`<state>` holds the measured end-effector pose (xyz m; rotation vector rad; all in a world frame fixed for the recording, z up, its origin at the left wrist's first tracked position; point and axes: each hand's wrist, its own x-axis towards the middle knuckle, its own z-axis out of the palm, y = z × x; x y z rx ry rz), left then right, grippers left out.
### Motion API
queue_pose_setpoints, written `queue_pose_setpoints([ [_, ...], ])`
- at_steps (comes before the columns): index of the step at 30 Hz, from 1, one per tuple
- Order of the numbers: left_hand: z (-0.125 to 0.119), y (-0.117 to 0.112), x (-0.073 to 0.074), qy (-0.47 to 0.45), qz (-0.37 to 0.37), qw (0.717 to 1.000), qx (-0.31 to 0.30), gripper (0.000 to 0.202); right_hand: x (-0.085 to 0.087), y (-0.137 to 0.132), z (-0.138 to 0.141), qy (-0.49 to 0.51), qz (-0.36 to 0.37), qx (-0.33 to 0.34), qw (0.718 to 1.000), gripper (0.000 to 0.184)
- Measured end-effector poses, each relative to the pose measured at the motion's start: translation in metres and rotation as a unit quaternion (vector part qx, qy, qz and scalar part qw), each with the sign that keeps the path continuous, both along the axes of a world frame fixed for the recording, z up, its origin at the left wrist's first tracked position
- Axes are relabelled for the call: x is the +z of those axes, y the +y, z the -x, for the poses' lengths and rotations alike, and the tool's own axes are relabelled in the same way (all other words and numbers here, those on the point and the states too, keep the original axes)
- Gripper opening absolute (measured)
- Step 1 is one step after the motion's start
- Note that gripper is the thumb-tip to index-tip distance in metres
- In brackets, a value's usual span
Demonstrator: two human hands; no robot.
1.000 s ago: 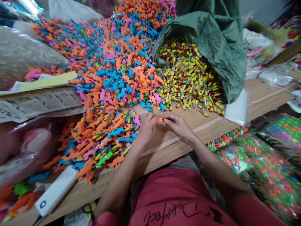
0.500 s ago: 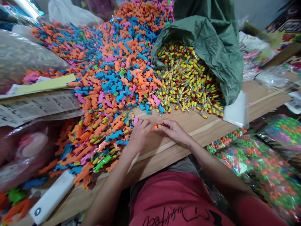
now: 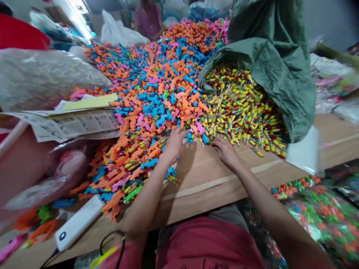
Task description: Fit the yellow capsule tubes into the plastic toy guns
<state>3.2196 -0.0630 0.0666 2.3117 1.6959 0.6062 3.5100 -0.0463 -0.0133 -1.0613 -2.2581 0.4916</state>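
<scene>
My left hand (image 3: 176, 142) reaches to the near edge of a pile of small plastic toy pieces (image 3: 157, 104), mostly orange and blue; its fingers are stretched out and look open. My right hand (image 3: 225, 150) is at the front edge of a heap of small yellow-and-red tubes (image 3: 238, 108), fingers apart and touching or almost touching them. Nothing shows in either hand, though the fingertips are small and blurred. Between the hands lie a blue toy piece (image 3: 205, 139) and a pink one (image 3: 200, 127). Orange pieces with yellow tubes (image 3: 134, 157) lie beside my left forearm.
The tubes spill from a green sack (image 3: 291, 86) on the wooden table (image 3: 207, 186). At left are printed sheets (image 3: 75, 125), a clear bag (image 3: 47, 78) and a white power bank (image 3: 80, 222). Bagged toys (image 3: 322, 216) lie below right. A person (image 3: 148, 20) is behind the pile.
My hands were together around a small orange piece; now they are apart and further forward, left at the toy pile, right at the tubes. The view has tilted up and shifted left.
</scene>
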Motion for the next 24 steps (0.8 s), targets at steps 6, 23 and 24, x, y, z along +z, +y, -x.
queue_pose_setpoints([
  [6,-0.018,0.021,-0.047,0.059,0.033,0.997,-0.026,0.043,-0.004,-0.021,-0.004,-0.073,0.001,-0.009,0.997,0.02],
  [23,-0.046,-0.073,-0.013,-0.151,0.075,0.981,-0.094,0.041,0.046,-0.068,0.033,0.232,0.168,-0.016,0.958,0.03],
  [24,-0.046,-0.073,-0.014,-0.142,0.072,0.983,-0.092,0.041,0.047,-0.069,0.032,0.232,0.171,-0.014,0.957,0.03],
])
